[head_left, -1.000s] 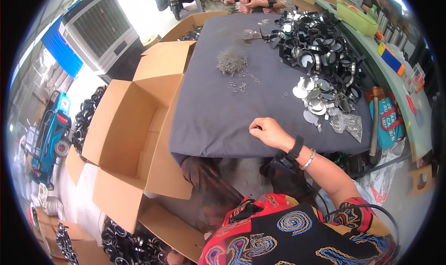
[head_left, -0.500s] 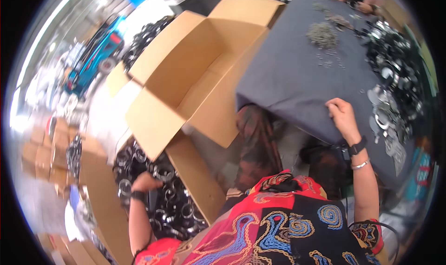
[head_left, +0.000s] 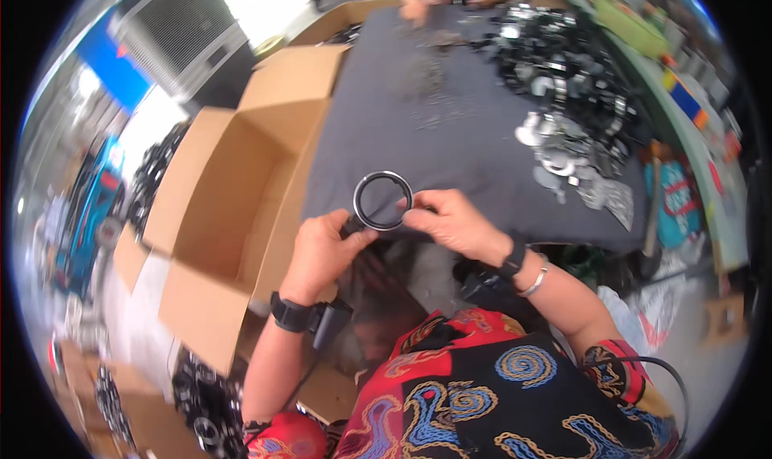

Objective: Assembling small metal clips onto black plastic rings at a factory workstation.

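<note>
Over the near edge of a cloth-covered grey table (head_left: 362, 129), I hold up a round black ring (head_left: 359, 205) with a shiny silver rim. My left hand (head_left: 320, 248) is closed on its lower left side, where a short black tab sticks out. On the opposite side, the bent fingers of my right hand (head_left: 457, 222) pinch the ring's edge. Through its middle the table cloth shows. Farther back on the cloth lies a blurred heap of small metal pieces (head_left: 420, 77).
Black and silver parts (head_left: 555, 57) pile up along the table's right side, with flat silver discs (head_left: 555, 141) nearer me. An open cardboard box (head_left: 249, 181) stands left of the table. Lower left, another holds black rings (head_left: 207, 403). A co-worker's hands (head_left: 413, 8) are at the far end.
My left hand has come up from the box of rings at lower left, bringing a ring above the table edge. My right hand has moved left to meet it. The view has swung right.
</note>
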`<state>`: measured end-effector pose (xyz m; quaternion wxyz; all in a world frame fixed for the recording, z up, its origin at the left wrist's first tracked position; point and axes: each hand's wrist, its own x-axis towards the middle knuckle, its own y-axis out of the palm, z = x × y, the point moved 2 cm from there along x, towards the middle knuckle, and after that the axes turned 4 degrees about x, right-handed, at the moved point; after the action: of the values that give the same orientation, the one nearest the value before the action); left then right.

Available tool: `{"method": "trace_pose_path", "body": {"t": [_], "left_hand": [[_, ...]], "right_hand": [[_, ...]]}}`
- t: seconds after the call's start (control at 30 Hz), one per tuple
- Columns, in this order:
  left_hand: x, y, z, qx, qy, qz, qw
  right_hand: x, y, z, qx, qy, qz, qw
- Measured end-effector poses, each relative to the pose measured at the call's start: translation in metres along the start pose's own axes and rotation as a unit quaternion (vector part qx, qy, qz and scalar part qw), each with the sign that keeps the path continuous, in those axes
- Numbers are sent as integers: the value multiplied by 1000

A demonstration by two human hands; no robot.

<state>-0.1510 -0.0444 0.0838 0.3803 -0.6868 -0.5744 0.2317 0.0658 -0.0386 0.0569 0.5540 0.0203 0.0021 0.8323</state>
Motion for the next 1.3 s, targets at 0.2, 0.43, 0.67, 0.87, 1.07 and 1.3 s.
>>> {"method": "trace_pose_path", "body": {"t": [0.2,0.43,0.67,0.87,1.07,1.3], "left_hand": [[37,49,-55,22,119,74,990],[48,90,-61,-289,79,108,948],[75,133,-48,-307,35,34,950],[78,135,-55,-422,-2,59,905],[84,153,-47,-447,22,31,894],[91,157,-49,-459,42,44,887]], "right_hand": [[-20,-52,-4,220,-8,-134,966],[-10,-88,-10,225,62,-196,953],[9,-135,-20,-244,38,-262,933],[21,-178,-9,-555,-63,-285,779],[-3,-211,12,-574,-17,-255,778],[-96,-217,15,-613,78,-128,776]]}}
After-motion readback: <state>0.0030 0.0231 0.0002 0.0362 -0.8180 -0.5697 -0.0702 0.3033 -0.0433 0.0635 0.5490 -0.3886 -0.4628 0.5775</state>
